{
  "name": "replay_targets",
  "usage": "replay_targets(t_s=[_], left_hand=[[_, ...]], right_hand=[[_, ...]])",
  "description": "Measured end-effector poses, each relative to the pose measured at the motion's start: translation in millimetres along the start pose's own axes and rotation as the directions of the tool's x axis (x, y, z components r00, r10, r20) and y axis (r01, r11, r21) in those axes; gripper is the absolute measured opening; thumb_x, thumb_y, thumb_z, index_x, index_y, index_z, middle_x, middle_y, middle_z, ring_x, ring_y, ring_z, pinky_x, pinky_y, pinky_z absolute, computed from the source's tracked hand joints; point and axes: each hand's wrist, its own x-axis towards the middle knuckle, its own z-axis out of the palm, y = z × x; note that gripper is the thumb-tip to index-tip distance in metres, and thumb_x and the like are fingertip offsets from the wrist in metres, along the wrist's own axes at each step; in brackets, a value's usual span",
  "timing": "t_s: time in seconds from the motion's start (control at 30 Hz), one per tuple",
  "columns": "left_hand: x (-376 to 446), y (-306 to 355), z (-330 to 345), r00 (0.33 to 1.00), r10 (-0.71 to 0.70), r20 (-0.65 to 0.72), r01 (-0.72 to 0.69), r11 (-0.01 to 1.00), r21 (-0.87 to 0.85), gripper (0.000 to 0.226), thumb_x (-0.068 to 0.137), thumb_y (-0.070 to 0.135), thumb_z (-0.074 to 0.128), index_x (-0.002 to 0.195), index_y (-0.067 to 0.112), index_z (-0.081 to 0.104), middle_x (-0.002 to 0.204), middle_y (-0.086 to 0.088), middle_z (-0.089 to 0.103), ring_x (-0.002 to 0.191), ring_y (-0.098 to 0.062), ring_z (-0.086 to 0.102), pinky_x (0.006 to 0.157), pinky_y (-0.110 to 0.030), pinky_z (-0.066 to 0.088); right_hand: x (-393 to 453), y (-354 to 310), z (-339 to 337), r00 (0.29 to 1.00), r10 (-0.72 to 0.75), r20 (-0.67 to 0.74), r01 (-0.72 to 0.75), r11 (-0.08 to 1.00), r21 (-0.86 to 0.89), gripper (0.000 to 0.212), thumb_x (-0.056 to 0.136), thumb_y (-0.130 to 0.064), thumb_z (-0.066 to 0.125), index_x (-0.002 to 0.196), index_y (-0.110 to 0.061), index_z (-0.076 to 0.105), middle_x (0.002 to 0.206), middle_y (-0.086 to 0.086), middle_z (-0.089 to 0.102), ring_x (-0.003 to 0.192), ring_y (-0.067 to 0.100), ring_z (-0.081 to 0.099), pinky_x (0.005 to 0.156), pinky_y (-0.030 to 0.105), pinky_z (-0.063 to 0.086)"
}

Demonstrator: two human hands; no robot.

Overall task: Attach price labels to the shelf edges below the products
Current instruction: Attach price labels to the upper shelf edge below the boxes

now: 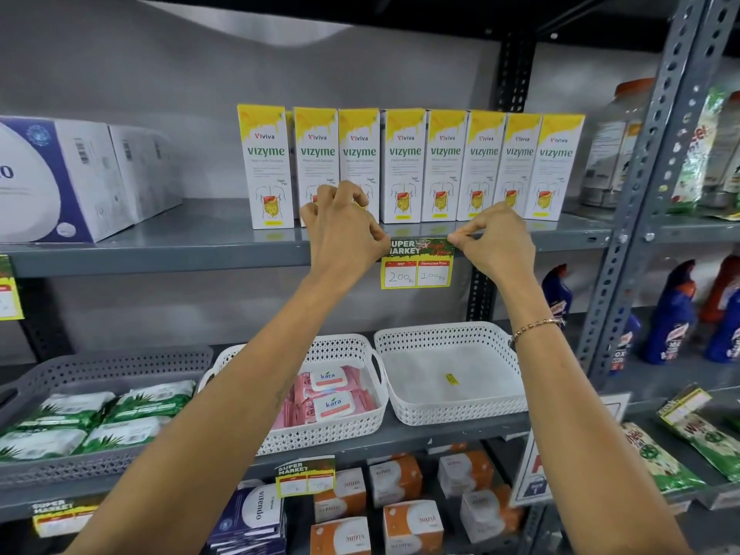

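Both hands at frame centre pinch one price label (417, 263): left hand (345, 231) its left top corner, right hand (495, 239) its right, against the shelf edge (160, 260) below Vizyme boxes (404, 166).

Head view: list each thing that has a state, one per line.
Price label: against the shelf edge, held at both top corners, hanging below it.
Left hand: pinching the label's left corner.
Right hand: pinching the label's right corner.
Yellow boxes: upright in a row.
Right white basket: holds only a small yellow scrap.
Middle white basket: holds pink packs.
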Motion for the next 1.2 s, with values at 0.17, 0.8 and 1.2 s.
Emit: replay_targets(t_s=[0.17, 0.8, 1.2], left_hand=[[-0.7, -0.3, 2.6, 1.000, 0.010, -0.020, -0.009, 1.000, 0.016, 0.008, 0.069, 0.020, 0.068, 0.065, 0.016, 0.074, 0.111, 0.006, 0.055, 0.107, -0.019, 0.042, 0.082, -0.030, 0.019], [4.7, 0.1, 12.9, 0.981, 0.126, 0.151, -0.116, 0.990, -0.076, 0.027, 0.078, 0.050, 0.065, 0.084, 0.024, 0.071, 0.087, 0.004, 0.070, 0.086, -0.016, 0.062, 0.085, -0.042, 0.046], [9.1, 18.2, 13.3, 0.992, 0.052, 0.118, -0.052, 0.999, -0.001, 0.035, 0.067, 0.055, 0.074, 0.075, 0.021, 0.070, 0.085, 0.006, 0.067, 0.085, -0.014, 0.060, 0.065, -0.027, 0.037]], right_hand=[[0.5, 0.5, 2.3, 1.000, -0.012, -0.015, 0.012, 1.000, -0.001, 0.016, 0.082, -0.030, 0.071, 0.082, -0.015, 0.072, 0.117, 0.004, 0.055, 0.110, 0.020, 0.055, 0.070, 0.031, 0.039], [-3.6, -2.6, 21.2, 0.986, -0.162, -0.033, 0.164, 0.983, 0.085, 0.024, 0.080, -0.042, 0.068, 0.090, -0.020, 0.072, 0.105, 0.004, 0.059, 0.107, 0.021, 0.054, 0.086, 0.033, 0.043], [-0.7, 0.8, 26.1, 0.993, -0.099, -0.061, 0.103, 0.992, 0.075, 0.039, 0.064, -0.055, 0.076, 0.089, -0.024, 0.072, 0.098, 0.002, 0.061, 0.098, 0.020, 0.058, 0.082, 0.042, 0.050]])
